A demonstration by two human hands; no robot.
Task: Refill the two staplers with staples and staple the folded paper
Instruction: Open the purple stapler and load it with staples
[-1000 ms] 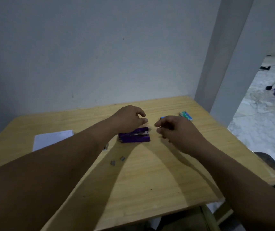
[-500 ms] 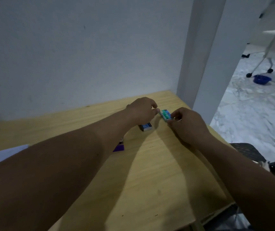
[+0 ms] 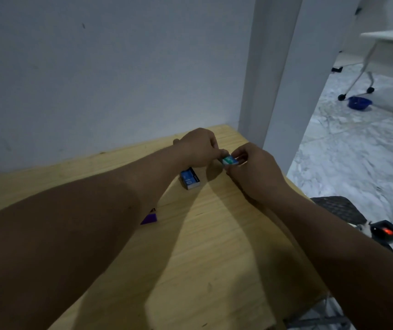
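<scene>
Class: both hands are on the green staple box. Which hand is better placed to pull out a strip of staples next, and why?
Probably the left hand: its fingertips pinch the green staple box at its end, while the right hand grips its body.

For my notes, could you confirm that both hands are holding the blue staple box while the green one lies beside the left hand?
Not quite: the head view shows both hands, left hand and right hand, pinching the green staple box; the blue staple box lies on the table.

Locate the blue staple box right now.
Head view: the blue staple box lies flat on the table toward its far right corner, just under the left hand and left of the green box both hands pinch.
</scene>
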